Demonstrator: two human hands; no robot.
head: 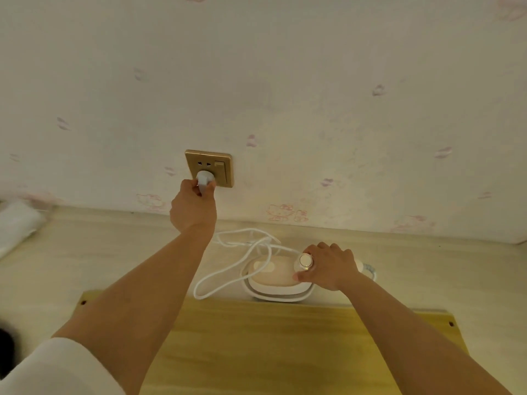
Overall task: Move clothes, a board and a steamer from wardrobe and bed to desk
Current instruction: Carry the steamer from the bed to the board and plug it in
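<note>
White and pale pink, the steamer (275, 276) sits on the desk (85, 252), close to the wall (285, 81). It lies just behind the far edge of the yellow wooden board (271, 346), which rests flat on the desk nearer the person.

The right hand (328, 266) holds the steamer's handle. Its fingers are curled round the handle and the thumb lies along the side. The round end of the handle pokes out by the thumb.

A white cord (228, 260) runs from the steamer in loose loops over the desk.

The left hand (192, 208) reaches up to the wall. Its fingers and thumb pinch a white plug (203, 179). The plug is at the gold socket plate (209, 166), in the lower holes. I cannot tell if it is pushed all the way in. A small switch is on the right part of the plate.

The wall has pale paper with faint pink cat and bow shapes. Something white and soft (15, 223) lies at the far left of the desk. A white sleeve (57, 369) shows on the left arm, at the bottom corner.
</note>
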